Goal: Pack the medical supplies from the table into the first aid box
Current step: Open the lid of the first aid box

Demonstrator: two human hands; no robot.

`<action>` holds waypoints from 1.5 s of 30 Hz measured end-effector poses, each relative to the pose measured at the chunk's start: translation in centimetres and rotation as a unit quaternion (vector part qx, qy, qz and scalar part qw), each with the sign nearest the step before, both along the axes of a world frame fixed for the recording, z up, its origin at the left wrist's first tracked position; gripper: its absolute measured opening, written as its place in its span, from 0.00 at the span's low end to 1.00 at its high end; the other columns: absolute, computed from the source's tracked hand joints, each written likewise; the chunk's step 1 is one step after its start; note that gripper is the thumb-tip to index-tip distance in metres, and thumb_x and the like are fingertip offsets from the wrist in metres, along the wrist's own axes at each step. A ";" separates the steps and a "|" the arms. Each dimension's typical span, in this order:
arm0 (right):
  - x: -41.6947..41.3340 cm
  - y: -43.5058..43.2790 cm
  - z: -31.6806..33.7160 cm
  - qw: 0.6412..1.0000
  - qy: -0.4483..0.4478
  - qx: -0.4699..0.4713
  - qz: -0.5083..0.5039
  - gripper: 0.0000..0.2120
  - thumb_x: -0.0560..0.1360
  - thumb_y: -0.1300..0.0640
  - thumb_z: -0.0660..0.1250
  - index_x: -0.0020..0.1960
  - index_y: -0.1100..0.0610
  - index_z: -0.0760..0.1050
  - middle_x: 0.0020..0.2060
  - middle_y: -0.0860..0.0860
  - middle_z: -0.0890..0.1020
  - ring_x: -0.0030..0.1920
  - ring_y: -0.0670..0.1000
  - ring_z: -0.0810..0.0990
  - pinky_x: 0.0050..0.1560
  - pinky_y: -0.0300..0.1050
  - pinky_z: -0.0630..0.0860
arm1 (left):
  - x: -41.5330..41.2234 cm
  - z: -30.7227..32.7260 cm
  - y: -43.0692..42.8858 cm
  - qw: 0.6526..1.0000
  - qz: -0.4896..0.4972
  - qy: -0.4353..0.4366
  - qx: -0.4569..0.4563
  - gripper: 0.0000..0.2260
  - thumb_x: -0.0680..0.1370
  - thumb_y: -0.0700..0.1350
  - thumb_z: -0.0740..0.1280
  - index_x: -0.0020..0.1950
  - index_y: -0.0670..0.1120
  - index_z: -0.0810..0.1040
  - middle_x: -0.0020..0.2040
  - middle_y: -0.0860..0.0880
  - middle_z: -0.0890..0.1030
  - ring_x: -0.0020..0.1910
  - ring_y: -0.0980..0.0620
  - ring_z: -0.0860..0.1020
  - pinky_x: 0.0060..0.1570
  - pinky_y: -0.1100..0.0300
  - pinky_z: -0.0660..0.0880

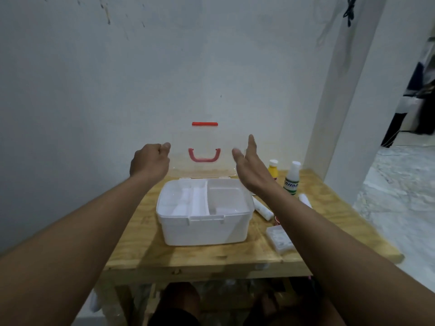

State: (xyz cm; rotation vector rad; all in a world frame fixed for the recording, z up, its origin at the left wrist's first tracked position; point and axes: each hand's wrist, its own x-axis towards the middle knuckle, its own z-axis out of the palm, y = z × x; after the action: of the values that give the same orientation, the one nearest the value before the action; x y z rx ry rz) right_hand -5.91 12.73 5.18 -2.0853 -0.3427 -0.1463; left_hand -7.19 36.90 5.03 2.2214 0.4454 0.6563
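Both hands, left [150,161] pinching and right [251,165] flat against the clear hinged lid [202,142]; I'd steady it upright before reaching for supplies.

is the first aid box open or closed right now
Open. The clear lid stands upright behind the white box, with both hands at its sides, and the tray compartments are exposed.
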 end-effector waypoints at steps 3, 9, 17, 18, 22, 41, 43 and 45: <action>-0.2 -0.6 -1.3 0.995 0.047 -0.085 0.023 0.36 0.84 0.52 0.54 0.81 0.51 0.32 0.81 0.53 0.49 0.79 0.57 0.56 0.75 0.51 0.56 | 0.4 0.1 0.0 0.999 -0.013 0.013 -0.049 0.15 0.81 0.54 0.61 0.51 0.47 0.83 0.50 0.46 0.86 0.39 0.42 0.85 0.45 0.46 0.84; -0.6 -1.7 -2.5 0.988 0.079 -0.127 0.026 0.34 0.84 0.56 0.55 0.82 0.55 0.38 0.81 0.55 0.54 0.77 0.59 0.59 0.63 0.45 0.62 | 0.4 -1.1 -0.1 0.979 -0.115 0.094 -0.136 0.05 0.78 0.39 0.68 0.47 0.49 0.75 0.54 0.46 0.76 0.52 0.46 0.77 0.53 0.54 0.75; -0.2 -0.7 -3.0 0.980 0.109 -0.167 0.018 0.26 0.81 0.63 0.53 0.79 0.62 0.57 0.77 0.59 0.64 0.73 0.57 0.65 0.61 0.44 0.64 | -0.3 -2.9 1.0 0.972 -0.106 0.158 -0.136 0.07 0.78 0.41 0.70 0.46 0.43 0.73 0.49 0.42 0.76 0.50 0.39 0.77 0.51 0.50 0.73; 0.0 -0.7 -3.2 0.980 0.111 -0.164 0.016 0.21 0.80 0.63 0.53 0.73 0.63 0.64 0.76 0.60 0.66 0.70 0.55 0.68 0.61 0.45 0.65 | -0.2 -3.1 1.3 0.971 -0.111 0.160 -0.141 0.07 0.78 0.43 0.70 0.50 0.41 0.75 0.52 0.39 0.77 0.51 0.38 0.78 0.51 0.50 0.73; 0.5 -0.1 -3.2 0.980 0.148 -0.130 -0.009 0.14 0.81 0.65 0.52 0.61 0.67 0.72 0.67 0.66 0.72 0.60 0.59 0.73 0.52 0.44 0.65 | -0.4 -3.6 1.5 0.964 -0.116 0.172 -0.166 0.23 0.80 0.47 0.68 0.74 0.41 0.70 0.71 0.41 0.74 0.67 0.38 0.74 0.68 0.43 0.71; 0.1 -0.3 -2.7 0.971 0.098 -0.216 0.033 0.28 0.84 0.56 0.51 0.81 0.61 0.50 0.80 0.56 0.57 0.78 0.57 0.58 0.72 0.47 0.59 | -0.3 -4.0 -0.1 0.972 -0.075 0.144 -0.168 0.19 0.84 0.49 0.61 0.73 0.42 0.73 0.72 0.42 0.74 0.69 0.40 0.72 0.70 0.48 0.69; 0.2 -0.3 -2.6 0.970 0.093 -0.222 0.034 0.27 0.84 0.55 0.51 0.81 0.61 0.50 0.80 0.56 0.57 0.78 0.57 0.58 0.72 0.48 0.58 | -0.2 -3.9 -0.1 0.973 -0.076 0.146 -0.164 0.19 0.84 0.49 0.61 0.73 0.42 0.74 0.72 0.42 0.74 0.69 0.39 0.72 0.70 0.47 0.69; 0.2 -0.3 -2.5 0.970 0.086 -0.222 0.039 0.27 0.85 0.53 0.50 0.81 0.61 0.51 0.80 0.55 0.56 0.79 0.57 0.57 0.73 0.48 0.57 | -0.2 -3.7 0.0 0.974 -0.079 0.153 -0.146 0.19 0.84 0.49 0.61 0.73 0.42 0.73 0.73 0.43 0.73 0.70 0.40 0.71 0.71 0.47 0.68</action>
State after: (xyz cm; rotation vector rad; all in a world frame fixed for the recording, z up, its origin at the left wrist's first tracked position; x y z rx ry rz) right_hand -5.75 12.40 2.71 -2.5005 -0.3753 0.1747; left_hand -7.37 36.90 1.35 2.0524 0.4776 0.1503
